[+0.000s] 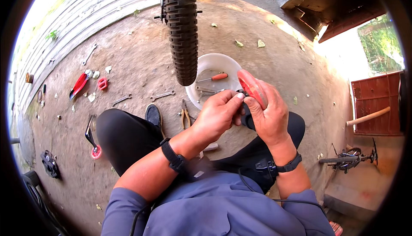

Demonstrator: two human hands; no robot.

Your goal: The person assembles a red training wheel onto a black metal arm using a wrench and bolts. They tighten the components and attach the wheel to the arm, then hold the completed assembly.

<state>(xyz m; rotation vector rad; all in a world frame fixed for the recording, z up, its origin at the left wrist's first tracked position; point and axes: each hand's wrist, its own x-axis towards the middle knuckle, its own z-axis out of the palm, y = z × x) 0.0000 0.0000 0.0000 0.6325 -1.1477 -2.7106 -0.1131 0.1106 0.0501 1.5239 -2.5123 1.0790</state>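
My right hand grips a red oval plastic part with a dark piece under it, held up in front of me. My left hand pinches a small dark piece at the edge of that red part, fingertips touching it near the middle. Both hands are over my knees, just this side of a white bowl on the ground. A knobbly black bicycle tyre hangs down right behind the bowl.
The bowl holds an orange-handled screwdriver and metal tools. On the dirt lie pliers, spanners, a red pedal, a red-handled tool and a small wheel on a bracket. A bicycle part lies right.
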